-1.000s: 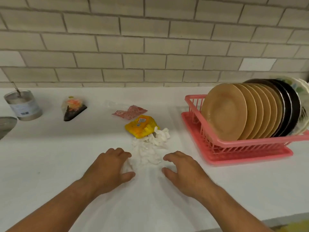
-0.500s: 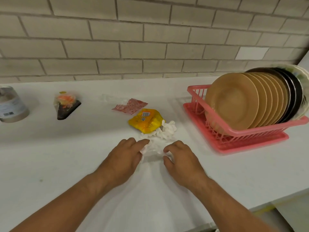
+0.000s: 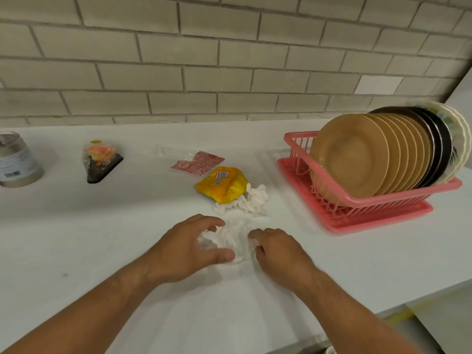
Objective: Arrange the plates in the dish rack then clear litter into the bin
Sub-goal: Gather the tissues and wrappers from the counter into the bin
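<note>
Litter lies on the white surface [image 3: 76, 226], spread across its middle. The pile of crumpled white paper scraps [image 3: 237, 233] sits at centre, between the 2 hands.

Left hand [image 3: 184, 249]: fingers arched over the pile's left side and thumb tucked along its near edge, so it is curled round the paper.
Right hand [image 3: 283, 254]: fingers bent, with the tips dug into the pile's right edge, gripping it from that side.
Both bare forearms enter from the bottom of the view.

Other litter:
- Crumpled yellow plastic wrapper [image 3: 222, 186], just behind the pile and touching its far scraps.
- Flat red patterned wrapper [image 3: 198, 162], just behind the yellow one.
- Clear plastic film [image 3: 166, 150], at the left end of the red wrapper and faint against the surface.
- Triangular clear-plastic food pack with black base [image 3: 102, 160], well to the left.
- Grey metal tin [image 3: 18, 159], at the far left, partly cut off by the frame.

Pink plastic dish rack [image 3: 370, 203]: on a matching pink tray at right, well apart from the litter. The plates stand on edge in 1 row, faces turned left. The tan round plates [image 3: 352, 154] are in front, the black plates [image 3: 440, 146] behind them and the white patterned plates [image 3: 461, 134] at the rear. That side is blurred, so the plate count cannot be told.

Beige brick-tile wall [image 3: 229, 60] runs behind the surface.
</note>
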Available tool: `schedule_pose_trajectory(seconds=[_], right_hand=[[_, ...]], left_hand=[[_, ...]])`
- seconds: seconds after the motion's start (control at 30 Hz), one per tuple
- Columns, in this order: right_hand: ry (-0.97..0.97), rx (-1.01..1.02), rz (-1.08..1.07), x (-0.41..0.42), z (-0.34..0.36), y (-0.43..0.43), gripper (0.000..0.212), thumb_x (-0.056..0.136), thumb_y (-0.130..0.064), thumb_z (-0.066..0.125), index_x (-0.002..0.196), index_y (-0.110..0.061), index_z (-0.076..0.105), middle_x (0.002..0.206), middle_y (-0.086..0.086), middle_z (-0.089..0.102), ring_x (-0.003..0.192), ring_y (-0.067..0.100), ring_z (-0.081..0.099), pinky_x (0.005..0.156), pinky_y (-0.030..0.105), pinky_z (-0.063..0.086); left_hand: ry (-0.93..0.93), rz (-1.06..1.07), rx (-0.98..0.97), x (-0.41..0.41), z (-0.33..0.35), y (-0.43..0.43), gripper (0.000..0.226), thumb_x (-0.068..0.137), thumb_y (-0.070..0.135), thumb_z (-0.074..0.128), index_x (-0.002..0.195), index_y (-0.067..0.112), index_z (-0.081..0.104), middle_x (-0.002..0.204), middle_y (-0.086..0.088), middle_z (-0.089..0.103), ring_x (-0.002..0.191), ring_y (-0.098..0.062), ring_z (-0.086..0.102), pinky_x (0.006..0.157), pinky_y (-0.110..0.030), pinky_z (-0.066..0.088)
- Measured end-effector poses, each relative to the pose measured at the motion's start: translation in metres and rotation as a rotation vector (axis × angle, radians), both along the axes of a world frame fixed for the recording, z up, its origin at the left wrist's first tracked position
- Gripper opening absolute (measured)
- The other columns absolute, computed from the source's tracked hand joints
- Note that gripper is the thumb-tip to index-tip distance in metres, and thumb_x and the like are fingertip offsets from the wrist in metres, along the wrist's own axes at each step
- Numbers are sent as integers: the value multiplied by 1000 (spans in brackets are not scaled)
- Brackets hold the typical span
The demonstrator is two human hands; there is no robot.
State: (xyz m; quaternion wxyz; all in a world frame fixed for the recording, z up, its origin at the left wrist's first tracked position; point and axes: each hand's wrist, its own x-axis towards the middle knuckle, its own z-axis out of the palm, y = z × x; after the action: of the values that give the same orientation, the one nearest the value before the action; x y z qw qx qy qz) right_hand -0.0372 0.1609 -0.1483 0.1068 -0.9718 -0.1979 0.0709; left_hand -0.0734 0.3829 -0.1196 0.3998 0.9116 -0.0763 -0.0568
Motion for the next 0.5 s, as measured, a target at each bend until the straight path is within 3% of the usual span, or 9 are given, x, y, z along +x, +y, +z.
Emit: schedule_pose_trajectory(seconds=[0.1,0.17,0.27,0.37,0.43,0.5], right_hand=[[-29,-115,-28,-2,3,-10,41,97,-21,36,135,-30,52,119,2,53,110,25,49,92,38,44],[-73,-79,-98,-3,2,-18,39,98,-31,36,132,-28,54,122,-1,47,112,21,45,93,37,44],[-59,62,-113,-5,-3,-21,61,92,-58,42,146,-31,33,149,-3,27,133,20,30,107,37,35],[32,-26,17,-6,-16,-10,80,82,-76,29,151,-40,15,159,-3,15,144,22,14,117,45,17],[23,-44,48,-6,-26,-6,71,83,-68,16,145,-38,33,150,-2,30,140,23,23,115,45,18],[-39,59,36,-4,-27,-6,48,95,-42,26,128,-24,54,130,-2,47,125,22,40,107,31,30]], left_hand=[[-35,132,-111,0,3,1,35,75,59,65,102,38,68,99,22,66,93,6,59,77,-14,44],[-84,179,-71,2,0,1,15,86,42,65,97,33,69,96,19,67,88,4,60,73,-14,44],[-113,186,15,2,-6,-3,13,95,29,54,100,28,66,97,12,61,88,-2,57,71,-10,41],[-162,236,75,2,-6,-13,23,93,39,55,81,20,62,84,2,56,75,-9,54,63,-18,39],[-183,312,83,4,-2,-19,35,86,46,62,72,14,55,78,-2,52,70,-15,52,60,-24,39],[-139,359,25,8,-1,-22,35,83,41,69,74,10,55,80,-5,56,70,-19,57,62,-29,46]])
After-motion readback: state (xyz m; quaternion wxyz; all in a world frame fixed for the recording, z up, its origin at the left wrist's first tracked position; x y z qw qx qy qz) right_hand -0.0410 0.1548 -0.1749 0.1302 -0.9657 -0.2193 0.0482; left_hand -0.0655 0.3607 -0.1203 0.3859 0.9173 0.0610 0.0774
